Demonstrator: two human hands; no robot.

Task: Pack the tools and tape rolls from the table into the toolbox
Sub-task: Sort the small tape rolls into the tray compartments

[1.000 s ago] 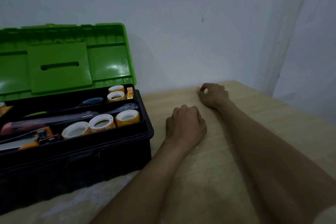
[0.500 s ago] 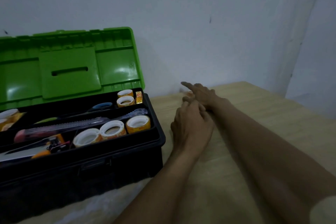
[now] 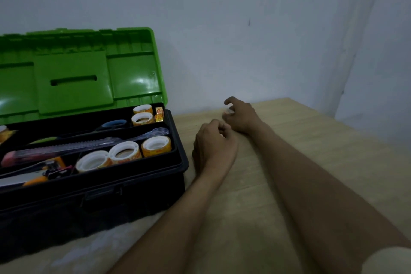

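Right hand (image 3: 241,115) is pinching a small pale item (image 3: 228,112). Left hand (image 3: 213,145) is resting curled, empty, beside the toolbox (image 3: 138,187).

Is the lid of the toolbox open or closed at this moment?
Open. The green lid stands raised behind the black toolbox, and the tape rolls in its tray are plainly visible.

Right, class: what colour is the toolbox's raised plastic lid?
The raised plastic lid is bright green, in the head view.
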